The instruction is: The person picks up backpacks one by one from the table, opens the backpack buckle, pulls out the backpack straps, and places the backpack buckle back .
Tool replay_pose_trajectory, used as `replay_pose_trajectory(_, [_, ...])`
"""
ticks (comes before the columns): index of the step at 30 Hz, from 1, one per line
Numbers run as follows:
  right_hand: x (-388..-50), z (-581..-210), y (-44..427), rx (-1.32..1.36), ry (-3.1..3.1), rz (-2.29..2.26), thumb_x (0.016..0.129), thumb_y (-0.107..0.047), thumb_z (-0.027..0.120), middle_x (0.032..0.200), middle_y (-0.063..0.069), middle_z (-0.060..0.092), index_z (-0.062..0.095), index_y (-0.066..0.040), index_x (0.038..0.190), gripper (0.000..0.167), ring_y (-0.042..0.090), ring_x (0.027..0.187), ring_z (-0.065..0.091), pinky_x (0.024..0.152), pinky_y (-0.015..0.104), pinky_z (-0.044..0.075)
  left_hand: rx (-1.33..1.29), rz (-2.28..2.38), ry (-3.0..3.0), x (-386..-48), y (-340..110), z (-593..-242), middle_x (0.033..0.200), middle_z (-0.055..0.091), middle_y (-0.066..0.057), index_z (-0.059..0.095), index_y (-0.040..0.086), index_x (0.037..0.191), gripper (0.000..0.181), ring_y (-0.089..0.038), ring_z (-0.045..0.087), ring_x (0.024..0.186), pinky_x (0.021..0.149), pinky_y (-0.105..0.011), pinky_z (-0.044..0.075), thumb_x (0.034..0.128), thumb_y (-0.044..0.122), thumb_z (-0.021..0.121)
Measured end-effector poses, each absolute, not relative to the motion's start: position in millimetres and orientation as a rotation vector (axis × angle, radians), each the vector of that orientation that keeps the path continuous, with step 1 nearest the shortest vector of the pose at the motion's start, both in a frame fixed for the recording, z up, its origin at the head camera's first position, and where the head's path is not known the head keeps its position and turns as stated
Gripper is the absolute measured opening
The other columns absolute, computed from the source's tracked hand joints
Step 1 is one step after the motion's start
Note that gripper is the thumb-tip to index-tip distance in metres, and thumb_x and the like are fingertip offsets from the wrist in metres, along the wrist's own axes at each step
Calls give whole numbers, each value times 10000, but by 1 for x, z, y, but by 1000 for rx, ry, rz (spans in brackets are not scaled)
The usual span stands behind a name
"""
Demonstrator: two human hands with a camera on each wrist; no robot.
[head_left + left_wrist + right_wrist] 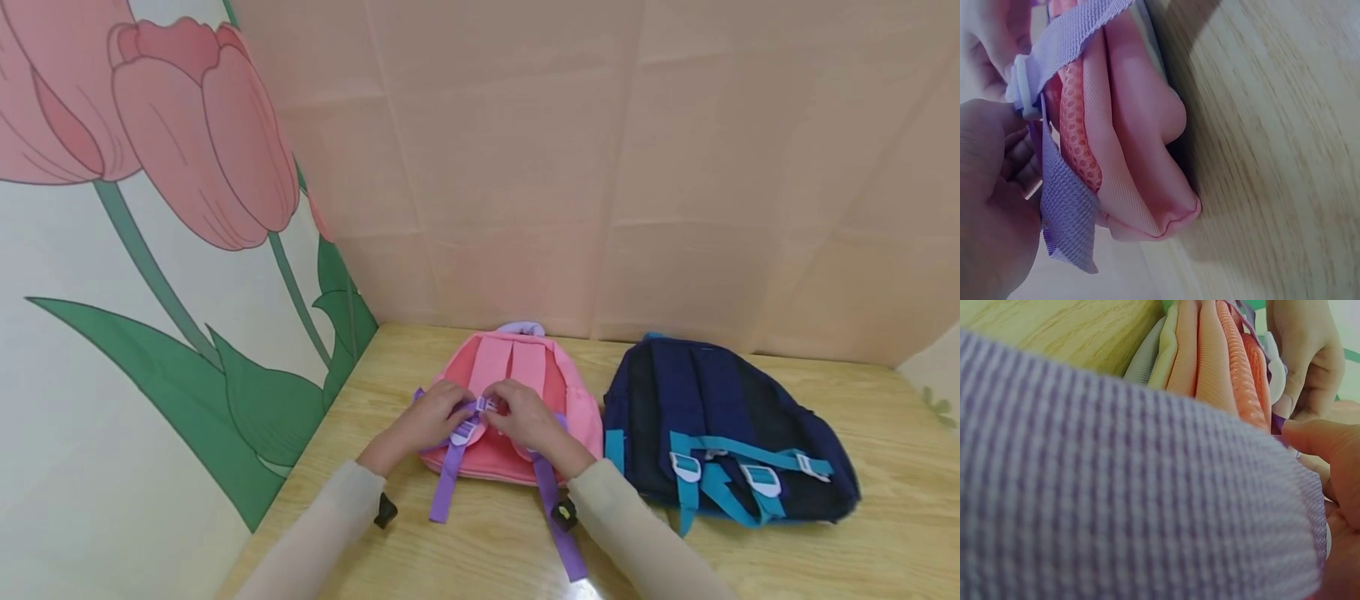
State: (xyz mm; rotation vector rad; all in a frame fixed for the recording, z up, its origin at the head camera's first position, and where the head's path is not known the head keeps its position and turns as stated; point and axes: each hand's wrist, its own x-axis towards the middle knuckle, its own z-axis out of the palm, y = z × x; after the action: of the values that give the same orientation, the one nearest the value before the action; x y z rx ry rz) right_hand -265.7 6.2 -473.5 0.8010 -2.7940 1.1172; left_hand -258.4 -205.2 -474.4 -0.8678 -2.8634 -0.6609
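A pink backpack (pixel 577 408) with purple straps lies back side up on the wooden table. Over its middle, both hands meet at a small white buckle (pixel 483 405) on a purple strap. My left hand (pixel 431 417) pinches the buckle from the left, its thumb against the edge in the left wrist view, where the purple strap (pixel 1072 200) hangs down beside the palm. From the right, my right hand (pixel 528 417) pinches the same buckle; the fingertips partly cover it. A white strap adjuster (pixel 463 432) sits just below the left fingers. In the right wrist view, purple webbing (pixel 1135 487) hides much.
A dark blue backpack (pixel 705 392) with teal straps lies to the right of the pink one. Behind the table (pixel 495 550) hangs a pinkish-beige cloth (pixel 525 167). A wall with painted tulips (pixel 202 125) stands at the left. Loose purple strap ends (pixel 555 525) trail toward the front.
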Motion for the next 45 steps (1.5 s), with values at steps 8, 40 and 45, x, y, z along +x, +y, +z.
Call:
replay_pose_trajectory(8, [-266,-473,5,793,-2806,1133,902,-185,783,910,-44,610,696,-157,1119,236,111,816,568,746,294,511,-838,-747,-2831,-256,-203,-476,1106,644,-31,651,76,1172,186,-181,574,1082,963,-376,503,1039,189,587])
replay_pose_trajectory(40, [-268,-475,9,785,-2812,1201,885,-157,795,948,-23,652,710,-154,1095,226,124,868,613,806,335,544,-820,-648,-2883,-254,-200,-473,1137,655,-33,668,87,1200,214,-191,573,1129,988,-390,488,1040,202,583])
replay_pose_trajectory(45, [-269,-475,9,782,-2826,1189,888,-163,794,953,-29,651,711,-162,1094,222,125,873,614,807,336,547,-815,-711,-2864,-252,-198,-474,1154,650,-45,660,85,1193,204,-205,569,1146,990,-414,484,1051,194,561])
